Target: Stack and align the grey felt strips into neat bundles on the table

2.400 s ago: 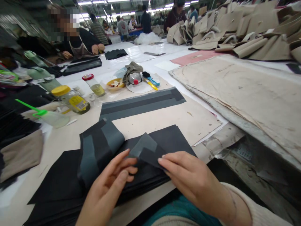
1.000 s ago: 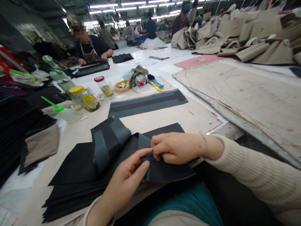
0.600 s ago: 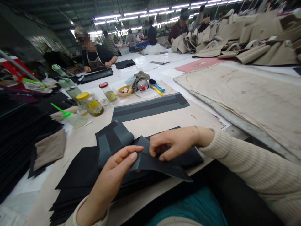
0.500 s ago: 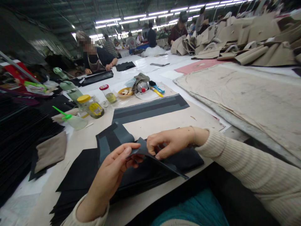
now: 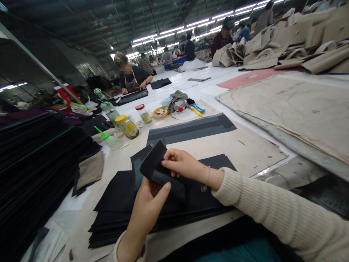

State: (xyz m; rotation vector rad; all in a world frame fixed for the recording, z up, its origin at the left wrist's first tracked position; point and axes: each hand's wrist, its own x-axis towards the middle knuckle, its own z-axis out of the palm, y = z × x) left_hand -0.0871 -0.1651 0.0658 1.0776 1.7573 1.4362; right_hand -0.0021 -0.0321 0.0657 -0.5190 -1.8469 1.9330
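A dark fabric piece point(image 5: 153, 158), black with a greyish face, is held up and folded over between both hands. My left hand point(image 5: 150, 201) grips its lower part, thumb on the near side and most fingers hidden behind. The fingers of my right hand point(image 5: 178, 162) are closed on its right edge, higher up. Directly beneath lies a stack of black fabric pieces point(image 5: 113, 193), with edges fanned out at the left. A grey panel with a darker strip point(image 5: 192, 128) lies flat beyond my hands.
Behind the work stand a yellow-lidded jar point(image 5: 128, 128), a red-lidded jar point(image 5: 143, 114), a green-tipped squeeze bottle point(image 5: 112, 142), a yellow dish point(image 5: 160, 112) and brushes point(image 5: 196, 108). Tall black piles point(image 5: 40, 156) flank the left. A co-worker point(image 5: 133, 77) works across the table.
The fabric piece has turned from nearly edge-on to show its folded black face, with a flap raised. My right hand still pinches its edge. The view has swung left.
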